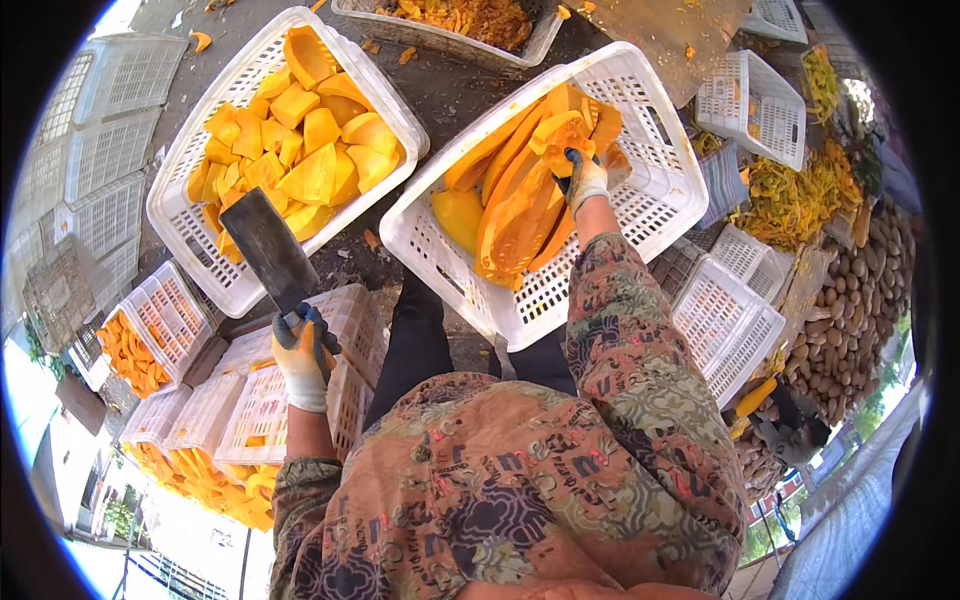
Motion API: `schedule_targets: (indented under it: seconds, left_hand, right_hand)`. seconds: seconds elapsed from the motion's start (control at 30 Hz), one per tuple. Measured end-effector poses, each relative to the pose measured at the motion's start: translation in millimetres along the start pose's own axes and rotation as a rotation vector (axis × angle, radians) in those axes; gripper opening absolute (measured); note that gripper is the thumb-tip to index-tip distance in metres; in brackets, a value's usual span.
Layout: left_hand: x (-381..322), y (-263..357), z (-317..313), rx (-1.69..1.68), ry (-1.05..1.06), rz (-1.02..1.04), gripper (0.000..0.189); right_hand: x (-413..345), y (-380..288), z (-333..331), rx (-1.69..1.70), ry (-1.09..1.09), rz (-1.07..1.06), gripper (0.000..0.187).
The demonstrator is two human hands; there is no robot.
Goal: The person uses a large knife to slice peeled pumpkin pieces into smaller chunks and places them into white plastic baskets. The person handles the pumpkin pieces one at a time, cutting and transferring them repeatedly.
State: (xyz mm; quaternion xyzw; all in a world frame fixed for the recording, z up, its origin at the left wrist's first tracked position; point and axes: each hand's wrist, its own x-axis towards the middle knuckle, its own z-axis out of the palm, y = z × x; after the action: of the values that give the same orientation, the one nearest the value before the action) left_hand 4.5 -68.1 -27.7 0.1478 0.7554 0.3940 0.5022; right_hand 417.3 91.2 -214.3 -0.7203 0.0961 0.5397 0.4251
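Observation:
My gloved left hand [306, 351] grips the handle of a cleaver [268, 244]; its broad dark blade points up and away from me, over the near edge of the left crate. That white plastic crate [176, 229] holds many peeled orange pumpkin chunks [296, 109]. In the right-hand white plastic crate [660, 176], long peeled pumpkin halves [517, 225] lie side by side, some with the hollow seed side up. My gloved right hand [583, 178] reaches into this crate, its fingers on a pumpkin piece [559, 139] at the far end of the pile.
Beyond the crates stands a tub [442, 34] of pumpkin scraps. Crates filled with orange pieces [195, 480] are stacked at the left. To the right are white crates [727, 315], a heap of peelings [799, 199], a large pile of whole squash [855, 300] and a bent-over person [791, 427].

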Motion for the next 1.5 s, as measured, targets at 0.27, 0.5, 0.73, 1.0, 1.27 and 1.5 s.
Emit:
schedule_targets:
  seconds: [0.27,0.5,0.73,1.0,1.27,1.5]
  left_hand:
    - [-30,58,29,0.545,-0.104,0.49,0.026]
    - [-20,108,25,0.553,0.087,0.85,0.039]
    - [76,42,-12,0.944,-0.044,0.522,0.031]
    - [90,18,-12,0.19,-0.049,0.389,0.02]
    - [67,-3,6,-0.106,-0.002,0.008,0.012]
    - [54,-14,15,-0.078,-0.013,0.021,0.013]
  right_hand:
    - [-129,23,47,-0.351,-0.248,-0.404,0.03]
    - [-229,3,158,-0.593,-0.644,-0.691,0.034]
    - [-142,-35,22,-0.579,-0.196,-0.478,0.022]
    - [-89,61,-67,-1.36,-0.183,-0.222,0.037]
    - [-86,73,13,-1.913,-0.353,-0.726,0.039]
    - [-48,63,10,-1.698,-0.195,-0.407,0.032]
